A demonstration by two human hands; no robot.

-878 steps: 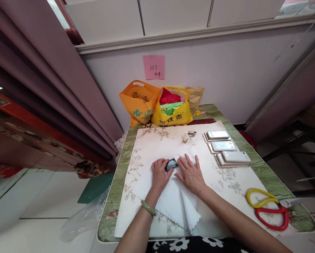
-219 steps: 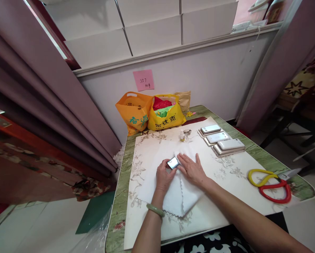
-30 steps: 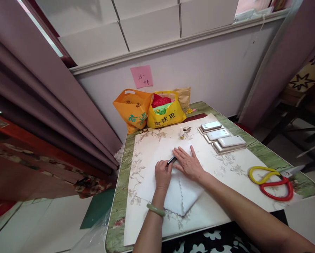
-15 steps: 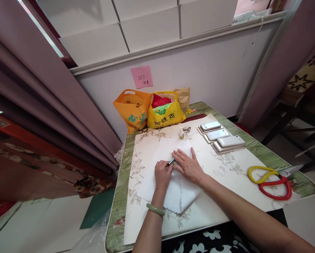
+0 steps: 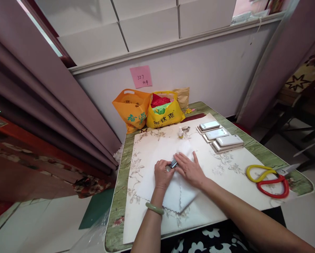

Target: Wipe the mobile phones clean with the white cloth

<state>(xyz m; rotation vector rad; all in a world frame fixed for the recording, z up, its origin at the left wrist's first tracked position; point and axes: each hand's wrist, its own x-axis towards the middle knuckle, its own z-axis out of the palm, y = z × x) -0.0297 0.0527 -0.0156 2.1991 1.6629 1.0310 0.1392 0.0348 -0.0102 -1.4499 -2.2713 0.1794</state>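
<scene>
The small dark phone (image 5: 173,163) lies on the white cloth (image 5: 170,182), in the gap between the two hands and touching both. The left hand (image 5: 162,174) pinches its near end, fingers curled closed around it. The right hand (image 5: 189,169) lies open and flat on the cloth, fingertips against the phone's right edge. The phone's long axis runs from near-left to far-right of the cloth (it appears tilted up on edge). The left hand has the closer hold. Most of the phone is hidden by fingers; which face is turned up cannot be made out
</scene>
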